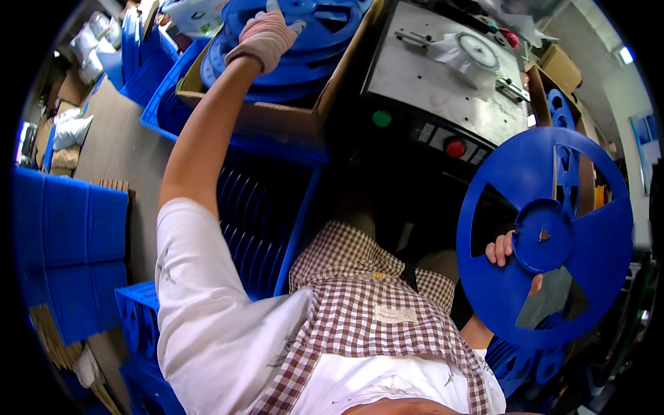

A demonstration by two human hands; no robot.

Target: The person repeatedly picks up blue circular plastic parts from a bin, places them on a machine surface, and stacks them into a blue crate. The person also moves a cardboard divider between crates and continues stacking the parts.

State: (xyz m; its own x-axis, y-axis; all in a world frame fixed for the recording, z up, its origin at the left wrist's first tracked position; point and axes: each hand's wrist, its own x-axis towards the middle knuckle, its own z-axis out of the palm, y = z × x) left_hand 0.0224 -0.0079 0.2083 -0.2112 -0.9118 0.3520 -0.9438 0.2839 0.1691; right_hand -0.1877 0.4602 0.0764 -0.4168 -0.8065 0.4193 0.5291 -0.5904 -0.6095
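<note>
The large reel (543,218) and the stacked reels (318,59) look like smooth plastic with a soft gloss, the carton (283,131) like matt cardboard. The machine plate (436,83) is bare, shiny metal. The apron (387,297) and shirt (214,311) are matt cloth, the glove (263,38) coarser-looking knit fabric.

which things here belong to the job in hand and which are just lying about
Apparently in the job:
- blue reel, held in the right hand
- stacked reels, with the gloved left hand at them
- carton around the stack

Apparently just lying about:
- white bags at far left
- blue bins at left
</note>
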